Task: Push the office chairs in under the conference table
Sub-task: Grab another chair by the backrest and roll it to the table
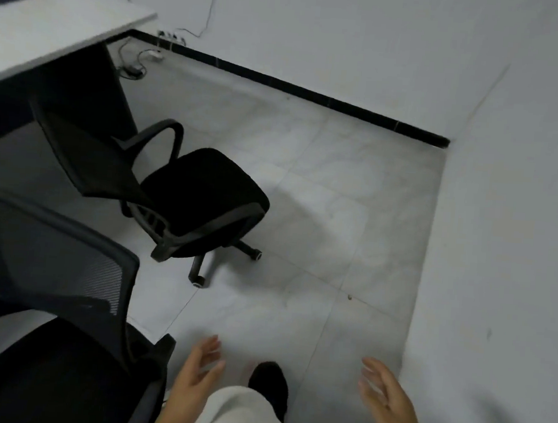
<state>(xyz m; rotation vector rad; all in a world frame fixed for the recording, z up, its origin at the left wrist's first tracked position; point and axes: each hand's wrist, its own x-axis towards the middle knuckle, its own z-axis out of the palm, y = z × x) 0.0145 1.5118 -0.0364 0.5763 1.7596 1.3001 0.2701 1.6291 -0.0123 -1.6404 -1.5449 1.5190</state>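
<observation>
Our left hand (197,368) and right hand (382,391) hang spread, holding nothing. The far chair (185,190) stands out from the table (51,33), its back towards it; the near chair (62,311) sits beside us. Both should roll easily; we'd take the backrest top.

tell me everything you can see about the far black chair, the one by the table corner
The far chair is a black swivel office chair with a padded fabric-looking seat, a mesh-looking backrest and two looped plastic armrests. Its star base stands on the pale tiled floor, with two castor legs showing. It stands upright, pulled out from the white table, backrest toward the table and seat facing the open room. The top of the backrest lies close to the table's dark side panel; contact cannot be told. Neither hand touches it.
</observation>
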